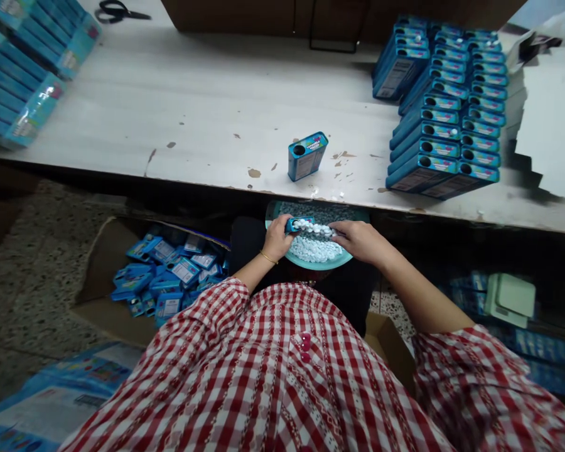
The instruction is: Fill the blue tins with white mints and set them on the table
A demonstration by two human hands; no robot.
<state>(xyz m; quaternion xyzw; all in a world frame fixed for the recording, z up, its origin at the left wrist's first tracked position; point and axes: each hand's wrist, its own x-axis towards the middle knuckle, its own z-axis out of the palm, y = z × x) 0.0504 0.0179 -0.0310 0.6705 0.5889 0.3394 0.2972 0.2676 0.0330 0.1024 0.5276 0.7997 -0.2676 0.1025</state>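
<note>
My left hand [277, 238] is closed around a small blue box [292, 225], held above a teal basin [343, 258] in my lap. In the basin lie many small white candies [315, 250]. My right hand [361, 241] pinches the end of a narrow scoop heaped with white candies [315, 227]; the load hides most of the scoop. Its far end meets the opening of the box. On the table just ahead stands another blue box [306, 158], upright, with a dark round hole in its top.
Rows of upright blue boxes [447, 119] stand at the table's right. Wrapped blue packs [28, 75] and black scissors [117, 11] lie at the left. Down beside my left leg, a cardboard carton [94, 263] holds many loose blue boxes. A pale green device [511, 298] sits low at right.
</note>
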